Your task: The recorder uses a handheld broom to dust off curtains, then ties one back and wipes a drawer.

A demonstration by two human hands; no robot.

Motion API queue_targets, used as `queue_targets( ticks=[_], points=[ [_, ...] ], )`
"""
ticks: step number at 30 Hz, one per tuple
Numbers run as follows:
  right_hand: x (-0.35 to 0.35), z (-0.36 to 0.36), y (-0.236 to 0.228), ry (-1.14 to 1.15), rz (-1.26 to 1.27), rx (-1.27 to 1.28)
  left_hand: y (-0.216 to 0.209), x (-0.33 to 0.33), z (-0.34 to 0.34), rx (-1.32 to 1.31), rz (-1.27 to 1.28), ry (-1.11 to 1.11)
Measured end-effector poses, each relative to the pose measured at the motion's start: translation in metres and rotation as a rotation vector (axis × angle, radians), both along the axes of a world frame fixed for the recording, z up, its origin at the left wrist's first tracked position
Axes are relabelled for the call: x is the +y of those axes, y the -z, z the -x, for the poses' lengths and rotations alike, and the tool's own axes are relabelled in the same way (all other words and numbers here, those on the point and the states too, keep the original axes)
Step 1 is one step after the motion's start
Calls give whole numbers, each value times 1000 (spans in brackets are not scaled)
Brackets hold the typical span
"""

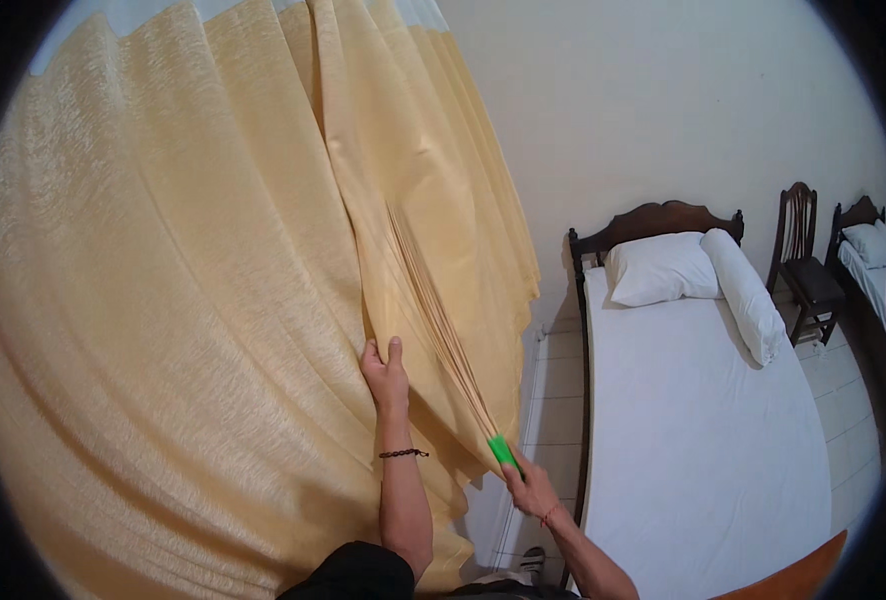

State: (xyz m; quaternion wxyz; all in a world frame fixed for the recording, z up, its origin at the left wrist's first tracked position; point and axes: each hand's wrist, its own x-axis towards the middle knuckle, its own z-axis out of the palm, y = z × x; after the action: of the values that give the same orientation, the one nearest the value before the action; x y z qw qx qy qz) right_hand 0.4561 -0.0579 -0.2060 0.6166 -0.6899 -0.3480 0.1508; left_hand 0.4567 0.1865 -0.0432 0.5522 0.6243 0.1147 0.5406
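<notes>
A long gold-yellow curtain (193,300) hangs in folds across the left half of the view. My left hand (387,382) is closed on the curtain's edge near the middle, its thumb pointing up and its other fingers partly behind the cloth. A dark bead bracelet circles that wrist. Lower and to the right, my right hand (531,490) grips a stick broom (435,318) by its bright green handle. The broom's thin brown bristles reach up and left, lying against or just in front of the curtain; contact is hard to judge.
To the right stands a dark wooden bed with a white sheet (703,430), a pillow (663,268) and a bolster (745,298). Beyond it are a dark chair (811,275) and another bed (868,262). A brown wooden edge (803,568) juts in at lower right. Tiled floor (555,410) runs beside the bed.
</notes>
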Motion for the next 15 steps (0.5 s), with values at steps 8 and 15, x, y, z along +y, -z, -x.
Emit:
queue_targets(
  ticks=[8, 15],
  points=[
    [-40, 31, -15, -98, -306, 240, 2, 6, 22, 56, -291, -400],
    [-41, 39, 148, 124, 38, -156, 3, -7, 32, 135, -412, -603]
  ],
)
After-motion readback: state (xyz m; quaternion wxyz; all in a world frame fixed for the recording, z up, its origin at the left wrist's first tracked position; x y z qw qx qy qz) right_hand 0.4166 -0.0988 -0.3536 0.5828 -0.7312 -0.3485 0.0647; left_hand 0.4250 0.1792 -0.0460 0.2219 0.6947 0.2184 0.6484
